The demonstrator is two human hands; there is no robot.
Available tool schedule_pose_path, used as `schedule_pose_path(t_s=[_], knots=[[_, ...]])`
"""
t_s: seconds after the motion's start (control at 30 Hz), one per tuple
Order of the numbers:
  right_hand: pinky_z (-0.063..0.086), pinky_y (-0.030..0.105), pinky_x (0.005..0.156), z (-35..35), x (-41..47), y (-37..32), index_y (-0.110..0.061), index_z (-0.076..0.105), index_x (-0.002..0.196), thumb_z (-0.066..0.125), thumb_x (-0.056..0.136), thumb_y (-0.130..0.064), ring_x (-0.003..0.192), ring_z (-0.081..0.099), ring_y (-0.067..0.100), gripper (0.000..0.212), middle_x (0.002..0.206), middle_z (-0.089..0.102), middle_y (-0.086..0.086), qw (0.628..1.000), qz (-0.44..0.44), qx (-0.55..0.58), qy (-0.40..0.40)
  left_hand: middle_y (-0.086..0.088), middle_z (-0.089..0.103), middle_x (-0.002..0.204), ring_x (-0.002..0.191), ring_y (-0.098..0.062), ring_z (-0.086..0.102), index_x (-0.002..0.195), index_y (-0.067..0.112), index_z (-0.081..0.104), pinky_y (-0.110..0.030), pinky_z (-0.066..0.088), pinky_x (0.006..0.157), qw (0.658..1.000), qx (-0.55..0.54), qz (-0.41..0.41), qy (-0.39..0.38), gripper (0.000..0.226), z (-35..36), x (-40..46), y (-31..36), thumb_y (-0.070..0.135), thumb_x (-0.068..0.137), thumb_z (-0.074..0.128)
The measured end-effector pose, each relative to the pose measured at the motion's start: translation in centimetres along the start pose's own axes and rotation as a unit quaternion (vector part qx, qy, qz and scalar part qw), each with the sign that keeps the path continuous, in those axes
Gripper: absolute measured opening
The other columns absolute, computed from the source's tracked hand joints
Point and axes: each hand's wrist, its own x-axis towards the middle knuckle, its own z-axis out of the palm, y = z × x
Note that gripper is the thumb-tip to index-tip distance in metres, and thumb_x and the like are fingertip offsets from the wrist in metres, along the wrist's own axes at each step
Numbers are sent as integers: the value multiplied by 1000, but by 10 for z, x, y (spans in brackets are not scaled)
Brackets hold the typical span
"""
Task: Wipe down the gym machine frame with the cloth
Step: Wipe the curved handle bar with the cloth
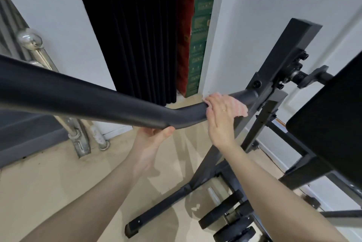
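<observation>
A thick black bar (98,100) of the gym machine runs from the left edge to a bend near the middle, then joins a square black upright (278,61). My left hand (150,140) grips the bar from below at the bend, thumb on the near side. My right hand (219,116) curls over the bar just right of the bend and holds a pink cloth (240,107) wrapped against it. The cloth shows only past my fingers.
A black padded panel (331,124) stands at the right. The frame's floor foot (166,208) and black weight plates (235,228) lie below. A chrome stair rail post (31,40) is at the left, dark curtains (141,36) behind, beige floor underneath.
</observation>
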Motion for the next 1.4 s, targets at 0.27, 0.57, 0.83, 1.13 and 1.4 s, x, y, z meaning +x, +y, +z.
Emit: schedule_pose_path(t_s=[0.27, 0.57, 0.83, 1.13, 1.4], knots=[[26, 48, 109, -30, 34, 47, -6, 66, 112, 26, 97, -19, 120, 48, 30, 45, 123, 60, 10, 999, 14, -28, -15, -3, 62, 120, 113, -17, 57, 124, 15, 54, -34, 45, 97, 998, 40, -36, 7, 40, -4, -1, 2, 14, 86, 65], [21, 39, 112, -18, 10, 41, -18, 58, 127, 28, 100, -25, 130, 40, 22, 42, 134, 54, -1, 988, -131, 4, -87, 11, 73, 89, 85, -5, 64, 94, 24, 67, -17, 49, 79, 962, 186, -11, -198, 17, 52, -25, 8, 14, 94, 53], [14, 19, 111, -57, 58, 123, 1, 58, 125, 33, 99, -16, 127, 43, 28, 39, 132, 54, 16, 993, -98, -34, -53, -3, 70, 98, 87, -25, 67, 102, 10, 71, -35, 52, 73, 654, 670, 346, -57, 38, 106, 19, 30, 7, 66, 82], [14, 42, 119, -21, 7, 116, -8, 14, 148, 50, 89, 11, 147, 7, 19, 72, 160, -3, -8, 938, -334, -45, -81, -9, 70, 92, 75, -29, 65, 106, 5, 70, -35, 51, 65, 523, 800, 284, 75, 65, 87, 15, 25, 22, 48, 91], [35, 44, 109, -37, 33, 121, -9, 54, 133, 48, 92, -16, 132, 39, 23, 42, 142, 47, 7, 984, -167, -48, -36, -9, 70, 101, 79, -28, 67, 107, 4, 70, -36, 52, 71, 576, 756, 306, 60, 60, 86, 12, 28, 16, 52, 89]])
